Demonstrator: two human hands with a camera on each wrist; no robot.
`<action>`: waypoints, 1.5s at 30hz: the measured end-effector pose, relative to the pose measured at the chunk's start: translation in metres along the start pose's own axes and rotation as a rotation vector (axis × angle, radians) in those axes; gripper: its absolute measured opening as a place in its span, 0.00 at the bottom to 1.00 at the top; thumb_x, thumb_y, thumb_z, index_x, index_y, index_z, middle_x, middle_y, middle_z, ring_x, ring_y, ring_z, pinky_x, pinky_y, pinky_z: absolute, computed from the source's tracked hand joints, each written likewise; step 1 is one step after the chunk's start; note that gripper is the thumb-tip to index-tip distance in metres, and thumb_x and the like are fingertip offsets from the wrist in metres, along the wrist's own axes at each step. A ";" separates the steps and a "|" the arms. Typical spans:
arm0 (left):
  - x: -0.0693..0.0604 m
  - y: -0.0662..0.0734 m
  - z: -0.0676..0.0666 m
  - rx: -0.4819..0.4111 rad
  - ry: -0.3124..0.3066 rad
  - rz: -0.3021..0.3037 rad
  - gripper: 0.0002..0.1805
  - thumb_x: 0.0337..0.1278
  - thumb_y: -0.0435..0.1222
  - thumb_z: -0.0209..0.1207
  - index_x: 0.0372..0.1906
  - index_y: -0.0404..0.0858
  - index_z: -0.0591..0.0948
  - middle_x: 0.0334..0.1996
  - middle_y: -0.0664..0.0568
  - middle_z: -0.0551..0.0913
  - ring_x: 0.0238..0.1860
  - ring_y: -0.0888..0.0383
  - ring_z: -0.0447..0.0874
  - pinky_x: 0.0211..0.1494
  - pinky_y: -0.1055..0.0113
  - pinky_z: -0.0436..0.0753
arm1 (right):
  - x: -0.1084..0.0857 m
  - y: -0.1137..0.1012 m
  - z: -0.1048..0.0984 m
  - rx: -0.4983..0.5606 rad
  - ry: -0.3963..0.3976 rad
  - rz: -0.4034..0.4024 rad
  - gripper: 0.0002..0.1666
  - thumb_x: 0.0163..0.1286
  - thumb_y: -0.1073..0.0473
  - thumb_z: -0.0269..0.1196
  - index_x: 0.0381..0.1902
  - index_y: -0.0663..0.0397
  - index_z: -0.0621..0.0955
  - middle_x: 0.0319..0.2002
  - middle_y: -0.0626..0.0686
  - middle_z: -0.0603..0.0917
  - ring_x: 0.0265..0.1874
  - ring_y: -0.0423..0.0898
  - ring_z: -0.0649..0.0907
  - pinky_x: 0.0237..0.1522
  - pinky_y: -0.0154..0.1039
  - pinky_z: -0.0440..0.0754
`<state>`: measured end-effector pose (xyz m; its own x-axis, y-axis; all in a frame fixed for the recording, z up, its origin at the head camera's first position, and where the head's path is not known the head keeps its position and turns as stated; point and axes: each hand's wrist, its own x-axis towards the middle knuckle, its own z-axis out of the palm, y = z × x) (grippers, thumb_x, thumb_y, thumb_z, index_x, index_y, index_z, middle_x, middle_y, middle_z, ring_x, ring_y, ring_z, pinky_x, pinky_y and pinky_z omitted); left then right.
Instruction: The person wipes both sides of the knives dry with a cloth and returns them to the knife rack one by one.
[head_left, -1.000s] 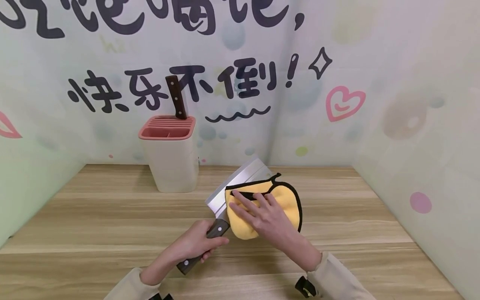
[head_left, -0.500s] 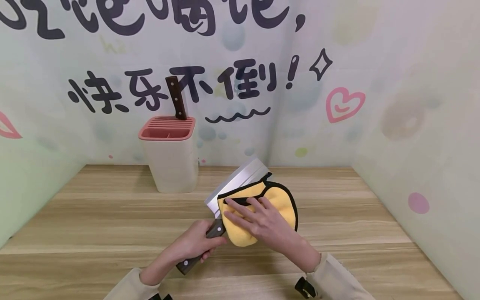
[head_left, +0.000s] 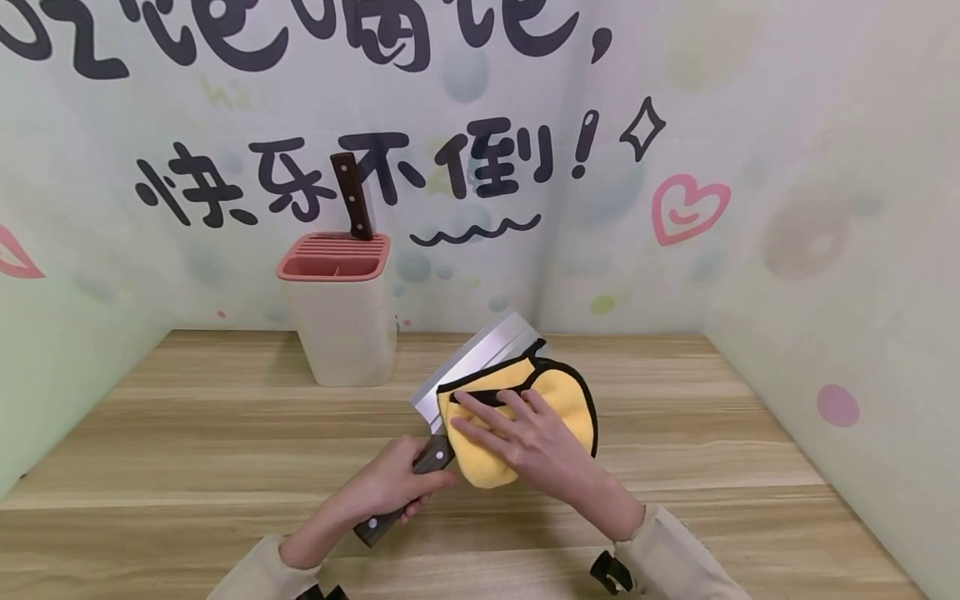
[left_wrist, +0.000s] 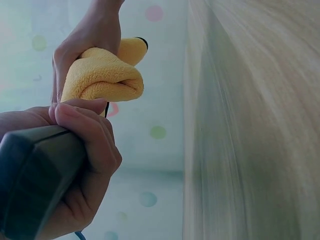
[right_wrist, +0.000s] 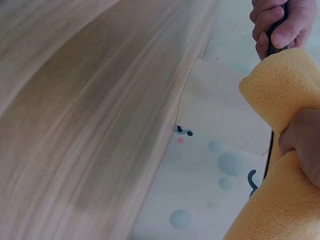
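Observation:
A cleaver [head_left: 480,358] with a broad steel blade and dark riveted handle is held above the table, its blade slanting up to the right in the head view. My left hand [head_left: 390,483] grips the handle, fingers wrapped round it. A yellow cloth [head_left: 566,404] with black edging lies folded over part of the blade. My right hand [head_left: 536,442] pinches the cloth about the blade, fingers spread on top. In the right wrist view the thumb [right_wrist: 305,142] presses the cloth from below. The cloth hides the lower part of the blade.
A white knife holder [head_left: 345,333] with a pink slotted top stands at the back left of the wooden table [head_left: 187,442]. A dark-handled knife [head_left: 352,196] stands in it. A printed backdrop [head_left: 480,275] rises behind and at both sides.
My right hand and the cloth slid down-left along the blade towards the handle, then came back slightly up-right. My left hand and the cleaver stay nearly still.

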<state>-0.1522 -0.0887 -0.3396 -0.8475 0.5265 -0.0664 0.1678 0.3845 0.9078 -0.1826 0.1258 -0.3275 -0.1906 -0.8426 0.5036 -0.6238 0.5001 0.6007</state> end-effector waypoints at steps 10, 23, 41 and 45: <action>-0.001 0.003 -0.001 0.002 0.011 0.006 0.13 0.53 0.38 0.58 0.23 0.34 0.69 0.07 0.56 0.67 0.06 0.67 0.64 0.08 0.74 0.68 | 0.000 0.003 -0.002 0.028 -0.017 0.063 0.28 0.69 0.68 0.35 0.57 0.42 0.72 0.62 0.49 0.67 0.37 0.50 0.74 0.35 0.41 0.75; -0.003 0.003 -0.001 -0.002 0.006 0.011 0.12 0.54 0.36 0.57 0.25 0.34 0.69 0.07 0.56 0.67 0.06 0.67 0.63 0.09 0.75 0.67 | -0.003 0.010 -0.003 0.016 -0.070 0.172 0.41 0.44 0.69 0.68 0.58 0.43 0.71 0.61 0.50 0.67 0.39 0.50 0.73 0.35 0.42 0.74; -0.006 0.001 0.000 0.001 0.010 0.042 0.10 0.54 0.34 0.57 0.26 0.33 0.69 0.06 0.55 0.66 0.06 0.66 0.64 0.07 0.73 0.67 | -0.016 0.024 0.003 0.035 -0.062 0.367 0.40 0.41 0.75 0.66 0.55 0.47 0.74 0.59 0.52 0.70 0.33 0.54 0.73 0.26 0.41 0.67; -0.005 0.000 0.001 0.005 0.010 0.039 0.10 0.54 0.34 0.57 0.26 0.33 0.69 0.06 0.55 0.66 0.06 0.66 0.64 0.08 0.74 0.67 | -0.018 0.026 0.006 0.007 -0.048 0.386 0.38 0.43 0.78 0.62 0.54 0.48 0.75 0.58 0.52 0.71 0.32 0.54 0.73 0.24 0.40 0.66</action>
<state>-0.1477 -0.0911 -0.3399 -0.8453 0.5336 -0.0270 0.2029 0.3674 0.9077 -0.1997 0.1535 -0.3243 -0.4477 -0.6013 0.6618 -0.5045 0.7810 0.3682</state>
